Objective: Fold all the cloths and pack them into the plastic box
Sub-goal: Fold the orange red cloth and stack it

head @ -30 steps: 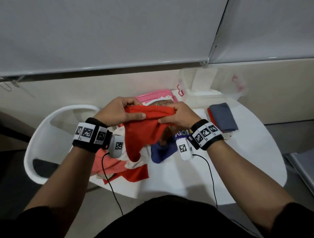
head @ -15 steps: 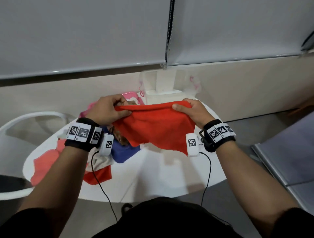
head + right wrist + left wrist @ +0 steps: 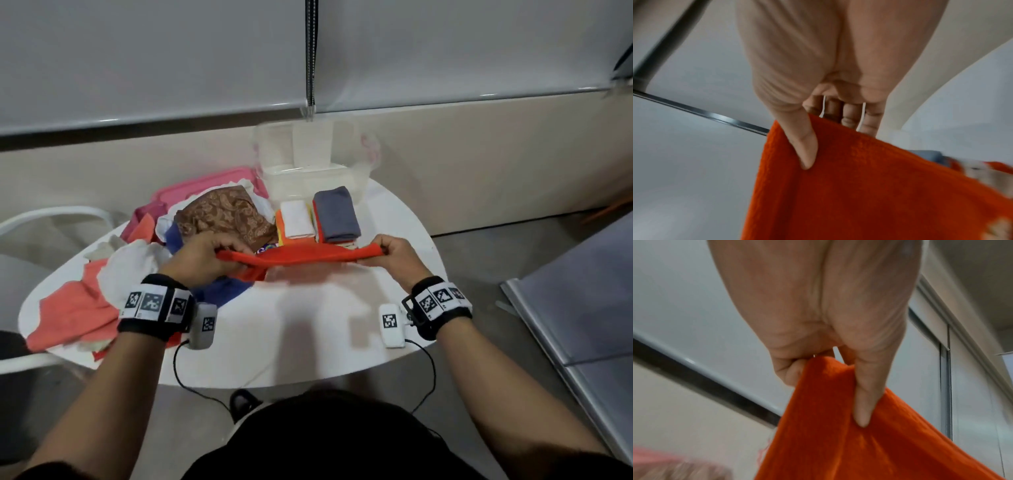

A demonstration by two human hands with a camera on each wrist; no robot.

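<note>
An orange-red cloth [image 3: 301, 257] is stretched sideways above the white round table [image 3: 308, 335]. My left hand [image 3: 202, 257] pinches its left corner, thumb on the cloth [image 3: 838, 426]. My right hand [image 3: 394, 255] pinches the right corner, thumb pressed on the cloth [image 3: 859, 186]. Behind the cloth sit folded cloths: a grey-blue one [image 3: 335, 214] on a stack and a white one [image 3: 297, 219] on orange ones. The clear plastic box [image 3: 315, 161] stands at the table's far edge. A heap of unfolded cloths, with a brown patterned one [image 3: 226, 216] on top, lies at the left.
A pink lid [image 3: 202, 183] lies behind the heap. Coral and white cloths [image 3: 78, 308] spread to the table's left edge. A white chair [image 3: 41, 219] stands at the left. A grey panel [image 3: 582, 308] lies on the floor at the right. Cables hang from both wrists.
Both hands have moved apart and lowered, stretching the orange-red cloth from a hanging sheet into a flat band over the table. The head view has tilted down.
</note>
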